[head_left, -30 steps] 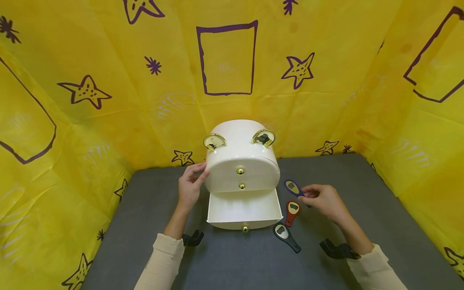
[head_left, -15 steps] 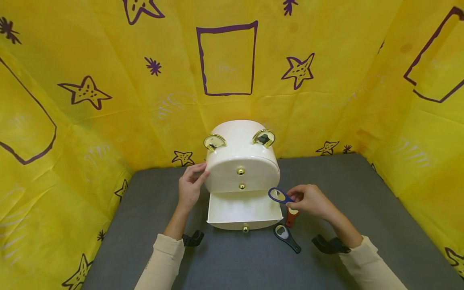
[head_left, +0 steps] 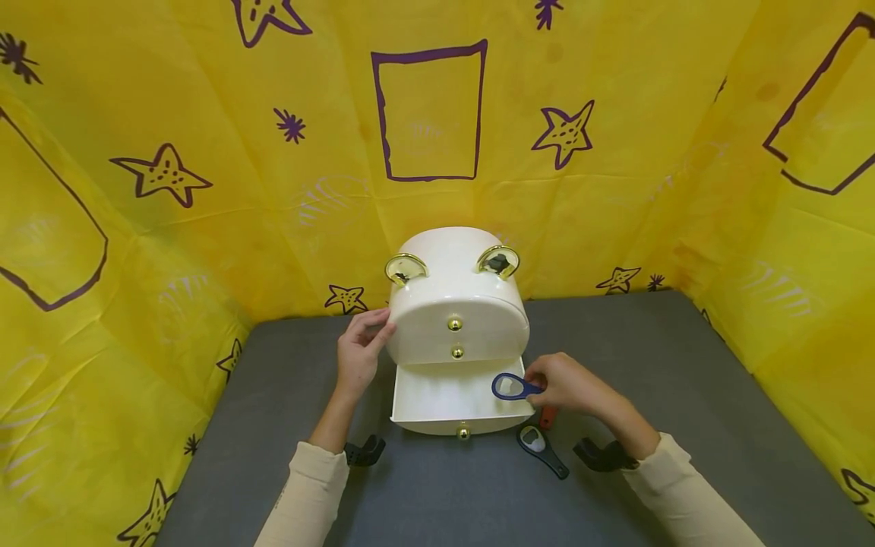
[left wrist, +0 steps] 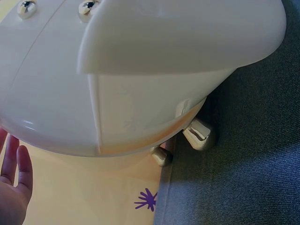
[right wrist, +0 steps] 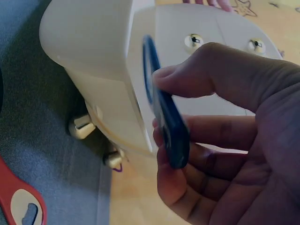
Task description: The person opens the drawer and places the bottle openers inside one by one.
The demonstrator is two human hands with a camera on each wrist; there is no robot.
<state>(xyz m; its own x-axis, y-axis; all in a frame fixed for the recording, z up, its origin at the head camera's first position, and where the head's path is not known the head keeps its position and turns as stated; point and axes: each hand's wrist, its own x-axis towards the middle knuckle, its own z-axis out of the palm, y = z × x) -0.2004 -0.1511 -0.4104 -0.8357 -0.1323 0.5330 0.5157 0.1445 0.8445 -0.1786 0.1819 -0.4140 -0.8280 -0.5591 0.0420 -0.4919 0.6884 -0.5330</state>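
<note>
A white rounded storage box (head_left: 451,266) with gold ears stands on the table, its bottom drawer (head_left: 437,391) pulled out. My left hand (head_left: 357,353) touches the box's left side with fairly straight fingers. Between thumb and fingers, my right hand (head_left: 567,382) pinches a blue bottle opener (head_left: 509,387) by its handle, its oval head over the right part of the drawer. In the right wrist view the blue opener (right wrist: 173,133) appears edge-on. Below the right hand lies a red bottle opener (head_left: 548,417), mostly covered in the head view. A black bottle opener (head_left: 544,454) lies nearer the front.
The grey tabletop (head_left: 451,494) extends around the box. Behind and at both sides hangs a yellow cloth (head_left: 321,213) with purple drawings. Short metallic feet (left wrist: 199,133) raise the box off the table.
My right hand has carried the blue bottle opener leftward and slightly forward-down, from beside the box to over the drawer. It now covers most of the red opener. The left hand stays put.
</note>
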